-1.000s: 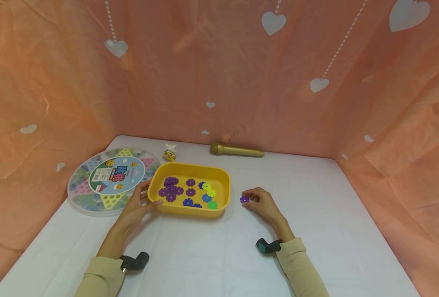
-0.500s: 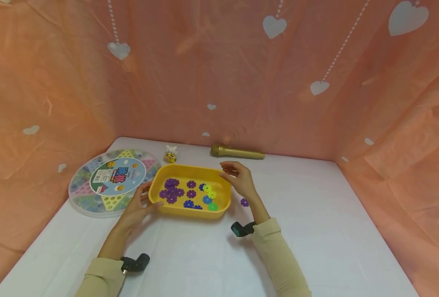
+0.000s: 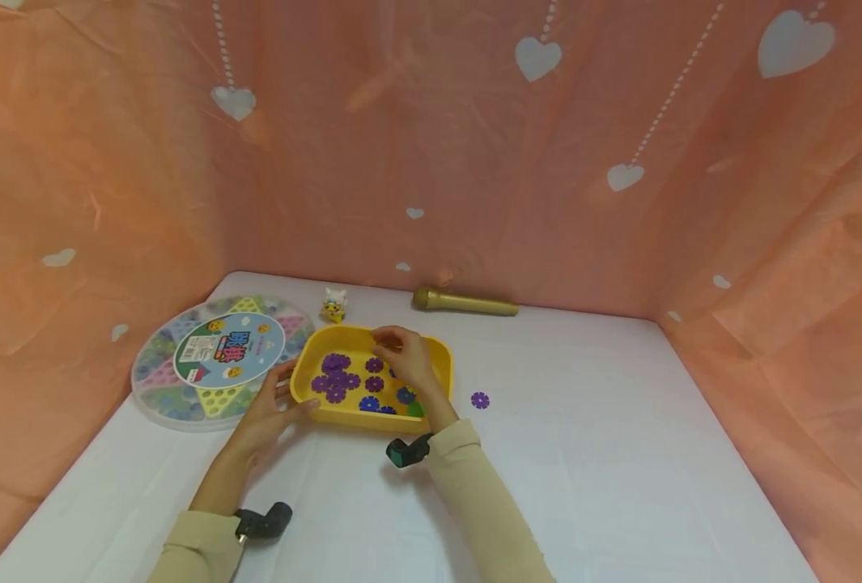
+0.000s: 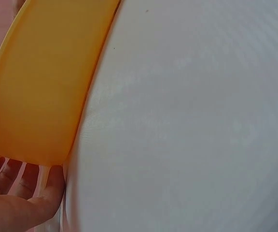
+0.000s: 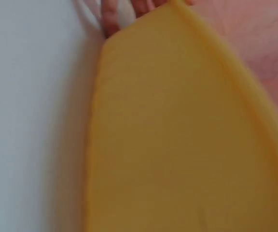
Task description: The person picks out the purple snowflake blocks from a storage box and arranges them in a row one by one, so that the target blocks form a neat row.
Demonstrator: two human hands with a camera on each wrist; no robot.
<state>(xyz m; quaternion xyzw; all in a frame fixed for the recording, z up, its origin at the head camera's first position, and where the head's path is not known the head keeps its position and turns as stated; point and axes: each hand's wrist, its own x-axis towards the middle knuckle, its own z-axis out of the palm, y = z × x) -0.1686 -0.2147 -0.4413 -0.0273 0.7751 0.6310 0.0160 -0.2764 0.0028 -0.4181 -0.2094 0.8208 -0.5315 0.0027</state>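
At the left edge of the bench [image 3: 591, 453], toward its far left corner, lay a round Chinese checkers set [image 3: 230, 348] in a clear case. Just right of it, the left hand [image 3: 265, 413] held the left end of a yellow plastic tray [image 3: 358, 419], its fingers against the end wall and its thumb at the near left corner. A small figurine [image 3: 333, 306] stood behind the tray, near the bench's far edge. Inside the tray, from the left, were a purple cluster [image 3: 336, 380] of notched snowflake discs, whether interlocked I could not tell, then a blue disc [image 3: 369, 403] near the front wall, two separate purple discs [image 3: 375, 384] and a green disc [image 3: 415, 409] partly under the wrist. Over the tray's right half hung the right hand [image 3: 405, 356], thumb and forefinger bent but apart, with nothing visible between them. A gold microphone [image 3: 465, 302] lay along the far edge, and a lone purple disc [image 3: 480, 397] lay on the bench just right of the tray. The step in hand looked like reaching in for another disc; that seemed to call for lowering the fingertips and pinching one piece by its rim, the tray kept steady.
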